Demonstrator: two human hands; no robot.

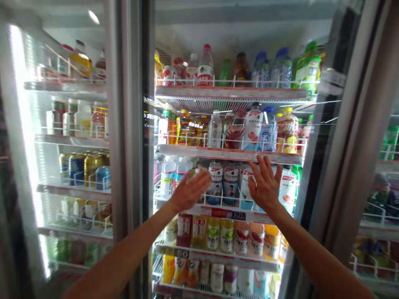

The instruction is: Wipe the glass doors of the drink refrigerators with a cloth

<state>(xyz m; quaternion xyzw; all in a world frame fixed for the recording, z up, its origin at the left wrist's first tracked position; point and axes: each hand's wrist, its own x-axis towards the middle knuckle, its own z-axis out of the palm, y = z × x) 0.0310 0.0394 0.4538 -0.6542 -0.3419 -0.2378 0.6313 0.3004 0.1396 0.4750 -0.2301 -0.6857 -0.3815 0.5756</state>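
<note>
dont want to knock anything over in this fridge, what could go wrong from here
The right hand has its fingertips up by a shelf edge and might bump it. Bottles stand close together behind a low wire rail, so a brush from the left hand could tip one.

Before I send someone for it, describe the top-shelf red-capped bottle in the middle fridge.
Start at the middle fridge, top shelf. Left of centre stands the bottle, labelled red and white. Its red cap tops its neighbours: white-capped bottle left, green bottle right.
</note>
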